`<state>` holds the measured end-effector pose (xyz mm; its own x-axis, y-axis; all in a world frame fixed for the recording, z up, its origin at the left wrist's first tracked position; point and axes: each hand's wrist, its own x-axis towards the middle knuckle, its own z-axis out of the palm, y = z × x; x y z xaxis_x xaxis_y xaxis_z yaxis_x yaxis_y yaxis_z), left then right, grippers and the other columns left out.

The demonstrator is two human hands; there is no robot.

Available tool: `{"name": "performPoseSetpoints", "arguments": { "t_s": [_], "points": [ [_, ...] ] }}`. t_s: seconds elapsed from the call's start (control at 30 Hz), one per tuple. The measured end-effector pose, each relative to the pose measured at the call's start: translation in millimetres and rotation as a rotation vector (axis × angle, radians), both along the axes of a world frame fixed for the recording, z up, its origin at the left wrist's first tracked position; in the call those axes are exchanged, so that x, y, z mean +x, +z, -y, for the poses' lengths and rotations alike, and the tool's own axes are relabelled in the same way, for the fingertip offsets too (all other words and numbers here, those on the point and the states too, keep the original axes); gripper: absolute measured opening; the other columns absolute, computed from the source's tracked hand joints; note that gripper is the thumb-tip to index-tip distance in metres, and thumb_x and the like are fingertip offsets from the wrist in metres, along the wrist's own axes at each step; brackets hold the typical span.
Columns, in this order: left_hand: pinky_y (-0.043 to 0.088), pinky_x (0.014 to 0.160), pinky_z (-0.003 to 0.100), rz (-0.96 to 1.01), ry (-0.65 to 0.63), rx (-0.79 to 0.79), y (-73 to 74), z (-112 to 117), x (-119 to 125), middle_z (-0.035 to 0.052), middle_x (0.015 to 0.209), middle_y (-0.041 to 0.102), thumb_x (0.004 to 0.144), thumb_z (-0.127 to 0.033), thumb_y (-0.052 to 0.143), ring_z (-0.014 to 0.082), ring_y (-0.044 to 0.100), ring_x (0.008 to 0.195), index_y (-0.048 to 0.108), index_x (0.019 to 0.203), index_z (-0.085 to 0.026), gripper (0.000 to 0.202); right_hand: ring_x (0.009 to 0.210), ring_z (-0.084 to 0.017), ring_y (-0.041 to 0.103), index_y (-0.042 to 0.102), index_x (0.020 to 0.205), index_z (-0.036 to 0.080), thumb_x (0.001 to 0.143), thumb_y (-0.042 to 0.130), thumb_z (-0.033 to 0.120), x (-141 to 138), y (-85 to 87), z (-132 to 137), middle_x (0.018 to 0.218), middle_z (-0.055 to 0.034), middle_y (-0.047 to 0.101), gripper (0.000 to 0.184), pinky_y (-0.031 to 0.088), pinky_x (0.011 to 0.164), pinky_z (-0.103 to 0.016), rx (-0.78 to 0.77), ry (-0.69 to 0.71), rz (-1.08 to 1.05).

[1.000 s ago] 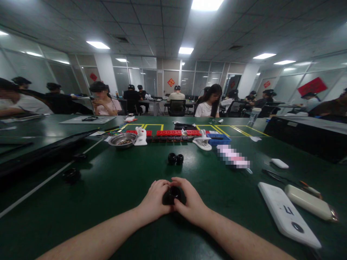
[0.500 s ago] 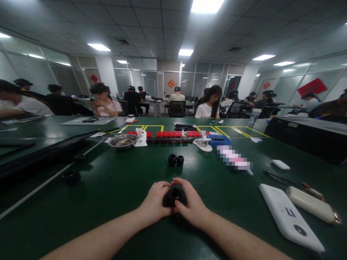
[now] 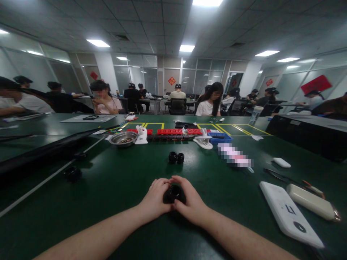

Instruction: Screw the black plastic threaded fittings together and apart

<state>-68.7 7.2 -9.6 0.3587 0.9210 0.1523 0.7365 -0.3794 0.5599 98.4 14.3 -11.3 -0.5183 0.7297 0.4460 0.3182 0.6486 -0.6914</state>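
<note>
We have our left hand [image 3: 155, 198] and right hand [image 3: 192, 200] cupped round a black ring-like piece [image 3: 175, 192], its round opening facing up, right in front of us. Our grip is closed about it from both sides, the right thumb across its near side. Whether its base rests on the green surface [image 3: 121, 191], we cannot tell. It looks smooth and glossy, so if one palm slackens first, it could slip or tip.

Our forearms reach in from below, where the surface's near edge is out of sight. The right one runs near a white slab [image 3: 283, 202]; swinging that elbow outward could shove it against the cream device [image 3: 310, 202] just beyond. Leftward there is more room, with another black piece [image 3: 73, 174] well apart from us.

Farther ahead, a pair of black pieces [image 3: 172, 157] stands close together; a hurried push forward could set them rolling. Beyond, a metal bowl [image 3: 119, 144], a red strip [image 3: 170, 131] and a blue tray [image 3: 225, 141] limit our forward room; a knock to the bowl could spill its small contents. Past the far edge, co-workers sit.
</note>
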Motion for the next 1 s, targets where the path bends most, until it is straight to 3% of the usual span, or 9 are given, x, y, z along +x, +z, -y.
{"name": "performPoseSetpoints", "arguments": {
  "t_s": [0.1,0.23,0.33,0.4,0.53,0.63,0.77,0.87,1.0],
  "points": [
    [0.034,0.091,0.042,0.006,0.009,0.007,-1.3,0.4,-0.5,0.0075,0.11,0.05,0.059,-0.04,0.066,0.0269,0.043,0.105,0.058,0.094,-0.019,0.041,0.11,-0.022,0.041,0.035,0.118,0.018,0.063,0.053,0.01,1.3,0.5,-0.6,0.117,-0.0097,0.043,0.059,0.032,0.095,-0.041,0.027,-0.097,-0.005],
    [0.036,0.09,0.042,0.019,0.005,0.01,-2.1,1.2,-0.2,0.0064,0.108,0.05,0.06,-0.04,0.066,0.0263,0.044,0.104,0.058,0.092,-0.02,0.039,0.096,-0.022,0.047,0.042,0.108,0.017,0.063,0.063,0.021,-1.1,0.9,-1.6,0.102,-0.008,0.049,0.05,0.04,0.085,-0.04,0.015,-0.218,0.005],
    [0.035,0.091,0.042,0.009,0.004,0.003,-3.0,0.6,-0.2,0.0066,0.109,0.05,0.06,-0.037,0.066,0.0264,0.043,0.105,0.057,0.096,-0.02,0.041,0.087,-0.021,0.05,0.047,0.098,0.018,0.061,0.065,0.023,-2.6,2.0,-1.8,0.093,-0.0055,0.053,0.041,0.042,0.079,-0.037,-0.027,-0.179,0.051],
    [0.034,0.093,0.042,-0.001,0.0,0.01,-4.8,-0.8,-0.8,0.0072,0.11,0.05,0.061,-0.035,0.065,0.0265,0.042,0.106,0.055,0.1,-0.02,0.043,0.09,-0.02,0.05,0.047,0.101,0.018,0.063,0.06,0.017,-1.7,2.5,-1.8,0.097,-0.0055,0.053,0.04,0.041,0.082,-0.036,-0.036,-0.107,0.039],
    [0.035,0.092,0.041,-0.002,-0.018,0.028,-8.7,-3.1,-2.5,0.0076,0.11,0.049,0.06,-0.032,0.065,0.0258,0.042,0.106,0.054,0.102,-0.019,0.045,0.104,-0.019,0.045,0.038,0.115,0.019,0.062,0.053,0.007,2.1,2.9,-0.8,0.112,-0.007,0.048,0.057,0.036,0.091,-0.035,-0.019,0.013,0.012],
    [0.035,0.091,0.042,-0.008,-0.015,0.015,-7.3,-2.6,-2.5,0.0074,0.11,0.05,0.059,-0.036,0.066,0.0265,0.042,0.106,0.057,0.096,-0.019,0.041,0.105,-0.022,0.044,0.038,0.115,0.018,0.064,0.059,0.015,2.6,2.6,-0.8,0.112,-0.0084,0.046,0.055,0.036,0.091,-0.039,-0.005,-0.075,0.001],
    [0.035,0.092,0.043,-0.012,-0.008,-0.008,-1.4,-0.4,-0.7,0.0067,0.11,0.05,0.06,-0.039,0.065,0.0272,0.042,0.107,0.058,0.093,-0.02,0.039,0.09,-0.021,0.05,0.044,0.103,0.017,0.062,0.065,0.024,-0.2,0.4,-2.4,0.096,-0.0063,0.051,0.047,0.042,0.081,-0.038,-0.036,-0.181,0.017],
    [0.033,0.094,0.043,-0.028,-0.004,-0.008,0.8,0.1,0.7,0.0075,0.111,0.05,0.06,-0.034,0.066,0.027,0.042,0.107,0.056,0.1,-0.019,0.044,0.092,-0.019,0.05,0.043,0.107,0.019,0.063,0.058,0.015,-0.4,-0.7,-3.1,0.098,-0.0052,0.053,0.046,0.041,0.084,-0.036,-0.049,-0.086,0.01],
    [0.033,0.093,0.042,-0.03,-0.007,0.0,-1.2,-0.3,0.3,0.0076,0.112,0.049,0.061,-0.035,0.066,0.0264,0.042,0.107,0.055,0.101,-0.019,0.045,0.107,-0.02,0.044,0.035,0.118,0.02,0.062,0.052,0.007,2.3,0.7,-2.6,0.114,-0.0075,0.047,0.06,0.034,0.093,-0.039,-0.022,0.013,-0.01]
  ]
}}
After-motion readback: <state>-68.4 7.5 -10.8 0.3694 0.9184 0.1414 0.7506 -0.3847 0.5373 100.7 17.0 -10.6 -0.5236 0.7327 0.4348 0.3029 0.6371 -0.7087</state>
